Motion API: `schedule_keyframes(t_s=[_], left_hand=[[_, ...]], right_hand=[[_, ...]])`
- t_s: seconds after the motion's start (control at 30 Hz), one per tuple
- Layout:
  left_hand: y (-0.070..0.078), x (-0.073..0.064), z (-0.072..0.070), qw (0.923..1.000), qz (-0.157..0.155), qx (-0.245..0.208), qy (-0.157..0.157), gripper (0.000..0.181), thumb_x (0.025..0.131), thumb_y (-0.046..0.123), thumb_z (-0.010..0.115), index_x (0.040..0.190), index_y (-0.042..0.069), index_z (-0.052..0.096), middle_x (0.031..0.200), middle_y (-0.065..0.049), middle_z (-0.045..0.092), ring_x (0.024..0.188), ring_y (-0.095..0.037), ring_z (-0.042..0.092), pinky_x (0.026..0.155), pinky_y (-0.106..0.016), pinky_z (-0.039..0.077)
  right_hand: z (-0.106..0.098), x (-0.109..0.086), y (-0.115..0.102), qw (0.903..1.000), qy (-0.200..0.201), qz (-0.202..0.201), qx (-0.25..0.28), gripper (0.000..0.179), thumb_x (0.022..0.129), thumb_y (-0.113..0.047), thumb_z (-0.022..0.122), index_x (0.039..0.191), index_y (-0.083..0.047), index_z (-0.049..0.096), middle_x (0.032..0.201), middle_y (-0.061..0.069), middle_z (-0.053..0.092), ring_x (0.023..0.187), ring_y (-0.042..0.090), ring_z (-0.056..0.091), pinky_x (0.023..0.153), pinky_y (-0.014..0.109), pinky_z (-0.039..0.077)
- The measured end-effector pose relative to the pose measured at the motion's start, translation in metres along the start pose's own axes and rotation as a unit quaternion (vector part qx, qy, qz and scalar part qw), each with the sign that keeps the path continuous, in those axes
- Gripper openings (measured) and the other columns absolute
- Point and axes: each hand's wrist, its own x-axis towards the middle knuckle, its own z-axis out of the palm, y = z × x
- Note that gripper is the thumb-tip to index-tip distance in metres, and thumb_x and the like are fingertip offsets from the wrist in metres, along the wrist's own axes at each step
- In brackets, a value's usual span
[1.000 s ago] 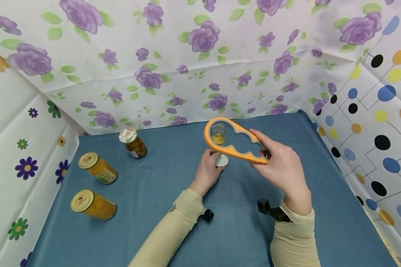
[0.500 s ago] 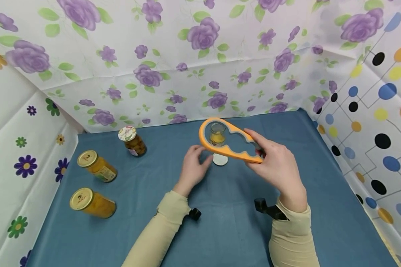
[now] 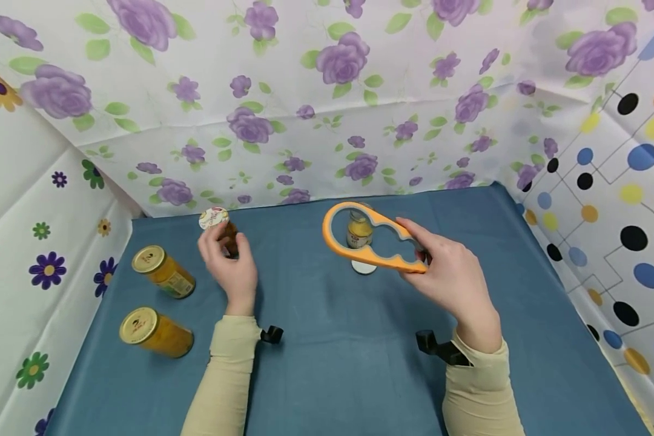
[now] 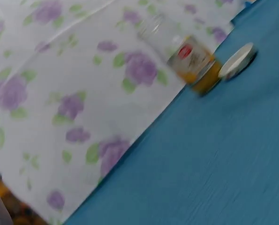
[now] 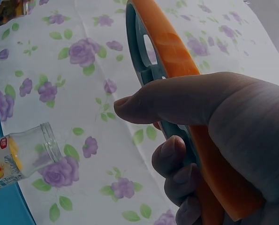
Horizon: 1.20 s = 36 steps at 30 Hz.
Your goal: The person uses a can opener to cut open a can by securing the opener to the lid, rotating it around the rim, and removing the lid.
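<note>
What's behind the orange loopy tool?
An open, clear glass jar and a round white lid. The tool hides the lid's far edge and part of the jar's rim.

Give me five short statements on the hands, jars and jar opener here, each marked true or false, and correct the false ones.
1. The right hand grips the orange jar opener. True.
2. The left hand reaches to the open glass jar. False: the left hand is at the printed-lid jar.
3. Two gold-lidded jars stand on the blue cloth. True.
4. The orange jar opener is clamped round a lid. False: it is held raised, away from every lid.
5. A white lid lies near the open glass jar. True.
</note>
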Motion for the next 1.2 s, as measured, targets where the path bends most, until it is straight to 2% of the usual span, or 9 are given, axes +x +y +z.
schedule_keyframes(t_s=[0.17,0.23,0.3,0.37,0.47,0.57,0.83,1.03,1.2], left_hand=[[-0.002,0.008,-0.008,0.9985,0.023,0.015,0.048,0.041,0.096,-0.019,0.063,0.136,-0.015,0.053,0.152,-0.035,0.035,0.144,-0.036,0.036,0.119,-0.050,0.032],[-0.009,0.009,-0.013,0.9993,-0.007,0.010,0.036,0.054,0.096,-0.015,0.066,0.146,-0.011,0.046,0.162,-0.031,0.025,0.154,-0.034,0.026,0.125,-0.049,0.025],[-0.021,0.010,-0.017,0.9974,-0.070,-0.010,0.009,0.072,0.098,-0.008,0.069,0.160,-0.003,0.032,0.171,-0.023,0.016,0.160,-0.029,0.016,0.129,-0.048,0.020],[-0.033,0.012,-0.022,0.9854,-0.160,-0.051,-0.030,0.091,0.101,0.001,0.071,0.170,0.008,0.013,0.176,-0.013,0.011,0.162,-0.023,0.014,0.129,-0.046,0.019],[-0.045,0.015,-0.031,0.9513,-0.282,-0.089,-0.086,0.106,0.103,0.014,0.073,0.171,0.026,-0.006,0.178,-0.001,0.010,0.160,-0.018,0.021,0.128,-0.043,0.025],[-0.052,0.018,-0.037,0.9275,-0.341,-0.084,-0.127,0.108,0.104,0.020,0.073,0.170,0.034,-0.011,0.178,0.001,0.009,0.157,-0.020,0.028,0.125,-0.043,0.030],[-0.061,0.026,-0.040,0.9216,-0.347,-0.033,-0.171,0.096,0.104,0.020,0.072,0.172,0.032,0.005,0.175,-0.003,0.018,0.156,-0.022,0.028,0.126,-0.041,0.027],[-0.066,0.024,-0.037,0.9191,-0.357,-0.022,-0.166,0.094,0.104,0.020,0.072,0.172,0.030,0.008,0.174,-0.005,0.022,0.154,-0.024,0.031,0.125,-0.041,0.029],[-0.065,0.024,-0.034,0.9243,-0.348,-0.015,-0.155,0.092,0.102,0.021,0.075,0.171,0.026,0.014,0.172,-0.008,0.025,0.153,-0.026,0.032,0.124,-0.043,0.030]], right_hand=[[0.001,0.001,0.001,1.0000,-0.002,-0.004,0.001,0.075,0.086,-0.011,0.086,0.155,-0.026,0.059,0.077,-0.003,0.057,0.060,0.016,0.046,0.054,0.036,0.040],[0.002,0.001,0.001,1.0000,-0.001,-0.003,0.000,0.075,0.086,-0.010,0.086,0.155,-0.026,0.059,0.077,-0.003,0.057,0.060,0.016,0.046,0.054,0.036,0.040],[0.002,0.001,0.001,1.0000,-0.003,-0.001,-0.001,0.075,0.086,-0.010,0.086,0.155,-0.026,0.059,0.077,-0.003,0.057,0.059,0.016,0.045,0.054,0.036,0.040],[0.003,0.001,0.001,1.0000,-0.006,0.000,0.000,0.075,0.086,-0.009,0.085,0.154,-0.026,0.059,0.077,-0.003,0.057,0.060,0.016,0.046,0.054,0.036,0.040],[0.004,0.000,0.001,0.9999,-0.011,0.001,0.000,0.075,0.086,-0.009,0.085,0.154,-0.026,0.059,0.077,-0.004,0.057,0.060,0.016,0.046,0.054,0.036,0.040],[0.003,0.000,0.001,0.9999,-0.011,-0.003,-0.004,0.075,0.085,-0.009,0.085,0.154,-0.026,0.060,0.077,-0.005,0.057,0.060,0.015,0.046,0.055,0.035,0.041],[0.001,0.000,0.001,0.9999,-0.008,-0.002,-0.008,0.075,0.085,-0.009,0.085,0.154,-0.026,0.060,0.077,-0.005,0.058,0.061,0.015,0.047,0.056,0.036,0.041],[0.002,-0.002,0.002,0.9999,-0.013,0.000,-0.008,0.076,0.084,-0.007,0.084,0.154,-0.026,0.060,0.077,-0.005,0.057,0.061,0.015,0.046,0.055,0.036,0.040],[0.001,-0.001,0.002,0.9999,-0.012,-0.001,-0.011,0.076,0.085,-0.008,0.084,0.154,-0.026,0.060,0.077,-0.004,0.057,0.060,0.015,0.046,0.055,0.035,0.040]])
